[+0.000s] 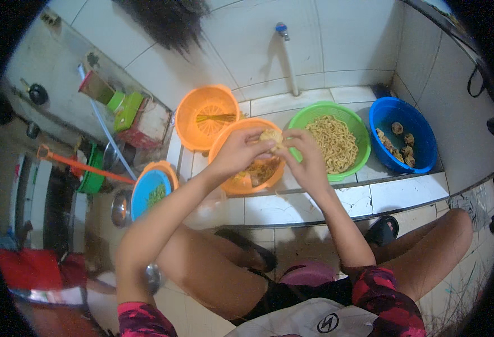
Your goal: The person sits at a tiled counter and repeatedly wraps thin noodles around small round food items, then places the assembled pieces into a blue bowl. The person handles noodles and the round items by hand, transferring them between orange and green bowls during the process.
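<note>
My left hand (241,150) and my right hand (307,160) meet above the nearer orange basin (224,136). Between their fingertips is a pale, yellowish dumpling (271,139), pinched from both sides. Below it, the basin holds an orange-brown shredded mixture (262,169), partly covered by my left hand. To the right of my hands, a green basin (365,147) is filled with noodles (335,143). Farther right, several small dumplings (397,147) lie in a blue basin (379,115).
Behind stands another orange basin (186,115) with thin brown sticks inside. At left, a light-blue bowl (140,194) holds chopped greens. A tap (282,31) and pipe rise at the back wall. The basins stand on a raised tiled ledge (337,201).
</note>
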The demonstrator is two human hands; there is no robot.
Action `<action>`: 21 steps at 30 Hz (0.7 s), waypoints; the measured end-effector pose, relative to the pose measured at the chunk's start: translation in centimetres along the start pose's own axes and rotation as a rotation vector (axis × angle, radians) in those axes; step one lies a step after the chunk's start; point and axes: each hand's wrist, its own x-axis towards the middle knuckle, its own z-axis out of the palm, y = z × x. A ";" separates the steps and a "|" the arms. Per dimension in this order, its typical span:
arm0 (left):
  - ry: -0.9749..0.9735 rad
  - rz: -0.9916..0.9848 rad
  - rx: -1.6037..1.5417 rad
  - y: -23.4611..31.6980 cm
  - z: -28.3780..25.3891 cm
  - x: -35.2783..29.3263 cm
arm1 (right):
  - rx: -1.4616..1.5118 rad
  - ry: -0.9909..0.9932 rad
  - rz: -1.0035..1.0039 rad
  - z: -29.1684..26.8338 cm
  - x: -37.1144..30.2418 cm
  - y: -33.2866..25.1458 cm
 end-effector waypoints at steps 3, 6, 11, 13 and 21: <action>0.029 0.055 0.005 -0.4 0.2 0.9 | -0.239 0.050 -0.124 -0.8 0.3 -0.1; 0.108 0.086 0.160 -0.9 0.7 1.4 | -0.310 0.001 -0.125 -1.1 0.5 -0.5; 0.164 0.067 0.123 -1.5 1.0 2.1 | -0.196 -0.103 -0.158 -0.9 0.0 -0.8; 0.171 0.043 0.090 -1.7 0.8 2.4 | -0.093 -0.045 -0.050 -0.8 0.1 -0.4; 0.166 -0.030 0.131 -1.7 1.0 2.9 | 1.064 0.061 0.888 1.5 -1.9 3.1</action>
